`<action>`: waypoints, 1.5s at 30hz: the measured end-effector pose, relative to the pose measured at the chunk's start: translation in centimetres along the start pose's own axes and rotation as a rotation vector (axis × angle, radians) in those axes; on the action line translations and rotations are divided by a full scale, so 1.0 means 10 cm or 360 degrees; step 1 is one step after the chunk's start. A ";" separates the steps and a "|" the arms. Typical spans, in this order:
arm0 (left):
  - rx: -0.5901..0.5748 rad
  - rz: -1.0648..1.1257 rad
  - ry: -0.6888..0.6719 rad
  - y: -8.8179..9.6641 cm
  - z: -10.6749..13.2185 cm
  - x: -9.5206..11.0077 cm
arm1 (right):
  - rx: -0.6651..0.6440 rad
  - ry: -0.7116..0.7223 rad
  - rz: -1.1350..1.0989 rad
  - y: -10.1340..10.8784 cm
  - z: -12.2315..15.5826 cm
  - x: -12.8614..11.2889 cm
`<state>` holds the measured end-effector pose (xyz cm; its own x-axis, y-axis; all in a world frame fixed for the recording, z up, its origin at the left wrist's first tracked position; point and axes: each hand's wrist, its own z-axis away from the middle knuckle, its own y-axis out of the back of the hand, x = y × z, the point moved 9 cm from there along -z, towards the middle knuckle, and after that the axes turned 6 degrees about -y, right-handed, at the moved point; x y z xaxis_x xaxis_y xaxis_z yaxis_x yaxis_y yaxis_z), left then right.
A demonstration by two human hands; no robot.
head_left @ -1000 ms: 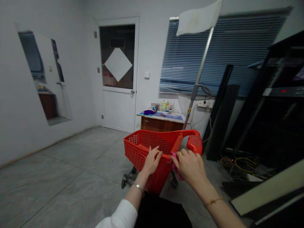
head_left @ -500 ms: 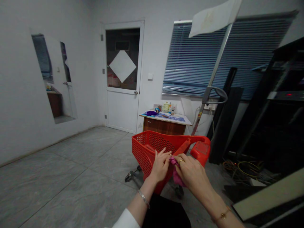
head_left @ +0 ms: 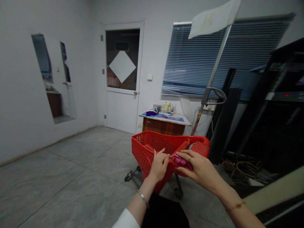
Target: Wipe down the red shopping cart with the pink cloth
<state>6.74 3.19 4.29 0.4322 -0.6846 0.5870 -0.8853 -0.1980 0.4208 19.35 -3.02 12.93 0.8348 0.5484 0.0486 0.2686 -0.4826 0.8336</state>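
Pink cloth (head_left: 181,161) lies along the near edge of the cart (head_left: 140,151), clamped in the right hand (head_left: 201,167); left hand (head_left: 158,165) beside, grip unclear.

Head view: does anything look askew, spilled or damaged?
The tangled cables heaped at lower right look untidy. The white sheet atop the slanting pole bears a brownish smudge. No spill or damage shows on the visible red cart.
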 end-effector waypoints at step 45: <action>-0.0043 -0.0514 0.0063 0.74 -0.14 0.31 | 0.0676 -0.0077 -0.0138 0.20 0.10 -0.17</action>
<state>1.79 0.62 10.23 0.6966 -0.5614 0.4467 -0.6968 -0.3812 0.6076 18.93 -5.66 13.98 0.8192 0.5716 -0.0462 0.5043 -0.6797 0.5326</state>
